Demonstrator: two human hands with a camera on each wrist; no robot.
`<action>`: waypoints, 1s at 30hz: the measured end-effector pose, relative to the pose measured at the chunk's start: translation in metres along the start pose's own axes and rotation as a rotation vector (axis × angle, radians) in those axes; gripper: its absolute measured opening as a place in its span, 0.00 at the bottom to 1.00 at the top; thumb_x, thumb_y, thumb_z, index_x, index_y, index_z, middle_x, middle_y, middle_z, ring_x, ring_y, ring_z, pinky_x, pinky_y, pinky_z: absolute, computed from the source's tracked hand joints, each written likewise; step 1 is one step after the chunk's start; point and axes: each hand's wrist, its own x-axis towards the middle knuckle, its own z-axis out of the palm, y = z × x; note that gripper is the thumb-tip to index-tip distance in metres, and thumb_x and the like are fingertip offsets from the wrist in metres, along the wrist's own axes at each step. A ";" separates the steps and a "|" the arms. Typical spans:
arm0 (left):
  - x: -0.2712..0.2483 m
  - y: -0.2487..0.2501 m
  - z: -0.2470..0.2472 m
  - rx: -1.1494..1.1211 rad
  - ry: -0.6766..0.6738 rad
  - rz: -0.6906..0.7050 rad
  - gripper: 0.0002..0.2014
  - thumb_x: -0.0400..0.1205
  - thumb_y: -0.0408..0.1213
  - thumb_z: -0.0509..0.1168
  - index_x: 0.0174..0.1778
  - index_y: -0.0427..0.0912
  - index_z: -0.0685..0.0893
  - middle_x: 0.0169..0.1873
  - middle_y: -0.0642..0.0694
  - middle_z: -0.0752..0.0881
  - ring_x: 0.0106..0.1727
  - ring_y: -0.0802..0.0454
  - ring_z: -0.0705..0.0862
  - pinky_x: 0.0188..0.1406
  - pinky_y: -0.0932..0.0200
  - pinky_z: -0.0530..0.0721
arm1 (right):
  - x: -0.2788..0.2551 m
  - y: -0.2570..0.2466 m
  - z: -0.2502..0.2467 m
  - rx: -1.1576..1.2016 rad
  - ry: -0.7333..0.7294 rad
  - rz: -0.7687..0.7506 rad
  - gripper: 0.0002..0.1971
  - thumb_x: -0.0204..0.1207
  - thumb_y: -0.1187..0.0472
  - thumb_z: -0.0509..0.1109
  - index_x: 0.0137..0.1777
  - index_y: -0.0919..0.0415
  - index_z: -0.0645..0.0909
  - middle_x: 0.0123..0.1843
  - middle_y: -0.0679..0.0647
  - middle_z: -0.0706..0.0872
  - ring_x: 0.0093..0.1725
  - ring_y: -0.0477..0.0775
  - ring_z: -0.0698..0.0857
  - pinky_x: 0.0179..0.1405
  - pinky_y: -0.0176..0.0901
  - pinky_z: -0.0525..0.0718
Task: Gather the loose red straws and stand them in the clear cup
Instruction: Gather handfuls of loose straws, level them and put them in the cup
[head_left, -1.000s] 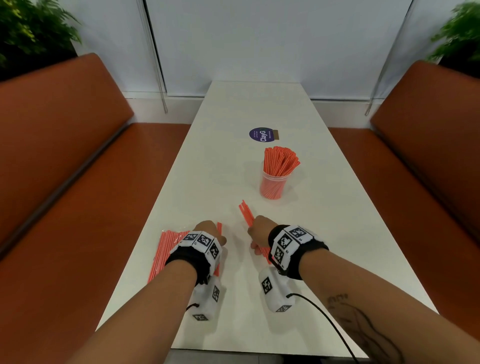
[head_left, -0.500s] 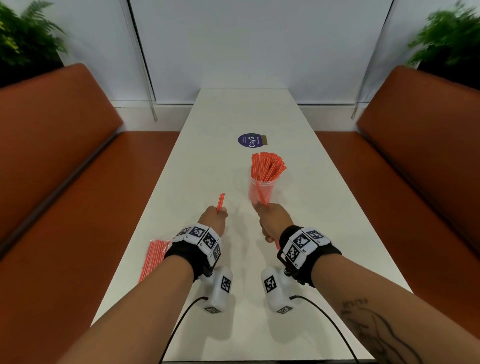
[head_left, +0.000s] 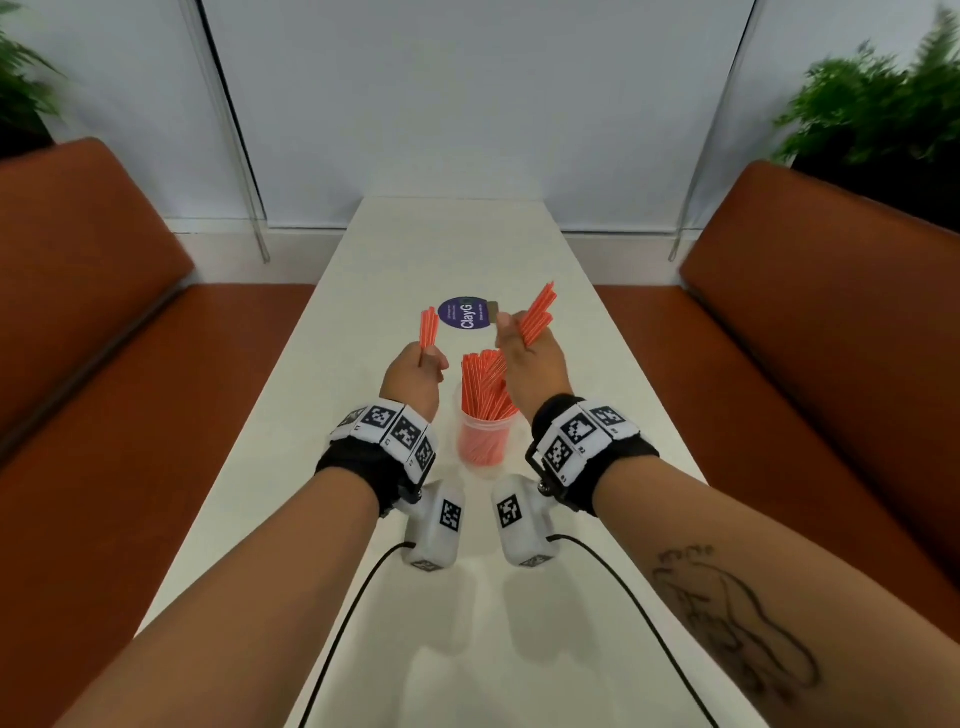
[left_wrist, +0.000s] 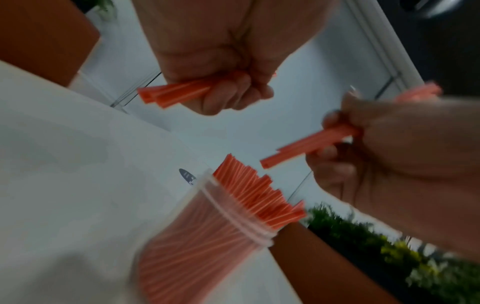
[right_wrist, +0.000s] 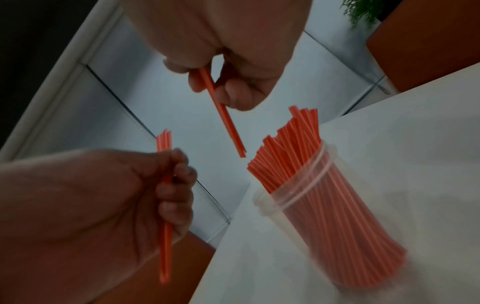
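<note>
A few red straws (head_left: 429, 327) are pinched in the curled fingers of the left hand (head_left: 413, 382), another bunch (head_left: 537, 314) is gripped by the right hand (head_left: 530, 371), both held above the straw-filled cup (head_left: 483, 441) on the table (head_left: 322, 364).

Packed clear cup (head_left: 482, 441) (mouth crowded)

The white table (head_left: 545, 597) is carrying the clear cup (head_left: 483, 441) of red straws (head_left: 485, 384), standing below the fingers (head_left: 506, 332), and a round purple sticker (head_left: 465, 313) lying beyond them.
</note>
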 end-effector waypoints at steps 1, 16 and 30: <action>0.004 -0.002 0.003 0.022 -0.016 0.011 0.18 0.86 0.36 0.49 0.29 0.49 0.72 0.30 0.49 0.76 0.32 0.53 0.72 0.32 0.59 0.69 | 0.003 0.004 0.005 -0.025 -0.039 -0.001 0.15 0.82 0.49 0.59 0.36 0.53 0.71 0.29 0.46 0.75 0.29 0.45 0.75 0.32 0.37 0.75; 0.019 -0.022 0.020 -0.058 -0.014 -0.033 0.18 0.87 0.36 0.48 0.31 0.46 0.72 0.31 0.51 0.78 0.31 0.53 0.72 0.34 0.61 0.75 | 0.012 0.024 0.009 -0.444 -0.161 0.057 0.24 0.69 0.50 0.76 0.61 0.59 0.77 0.51 0.51 0.82 0.52 0.52 0.82 0.52 0.43 0.81; 0.022 0.009 0.036 0.187 -0.102 0.240 0.14 0.85 0.34 0.54 0.46 0.34 0.85 0.48 0.37 0.85 0.48 0.47 0.79 0.50 0.59 0.72 | 0.003 0.023 -0.037 -0.211 0.116 0.022 0.17 0.78 0.61 0.67 0.67 0.58 0.73 0.57 0.54 0.80 0.51 0.47 0.78 0.44 0.30 0.74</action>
